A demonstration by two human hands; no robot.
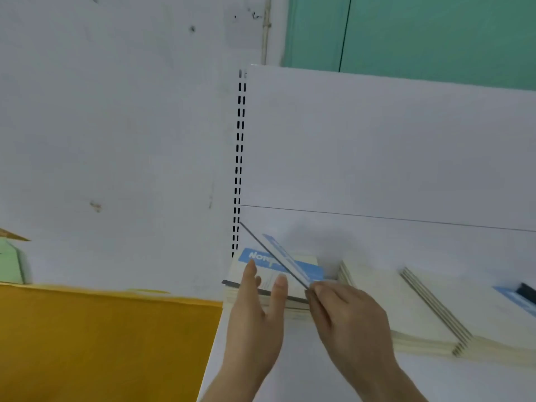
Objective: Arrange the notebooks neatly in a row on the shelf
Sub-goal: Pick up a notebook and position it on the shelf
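A blue band on the cover of the top notebook (261, 265) in the left stack (290, 307) carries white letters that read "Not", with the rest hidden behind a tilted notebook (285, 259) and the hands. The print on the tilted notebook's own blue band is too blurred to read.

The left stack lies flat on the white shelf (319, 378), at its far left end beside the slotted upright (238, 158). The right hand (345, 311) pinches the near corner of the tilted notebook between thumb and curled fingers. That notebook stands on edge, seen almost edge-on, its long axis running from the hand up and left toward the upright, leaning over the stack.

The left hand (258, 320) is flat with straight fingers, its fingertips (251, 269) resting on the top cover.

To the right, more notebooks (429, 317) lie flat in overlapping piles, their long edges running diagonally away from the shelf's front edge. A blue-banded one (514, 298) sits at the far right.
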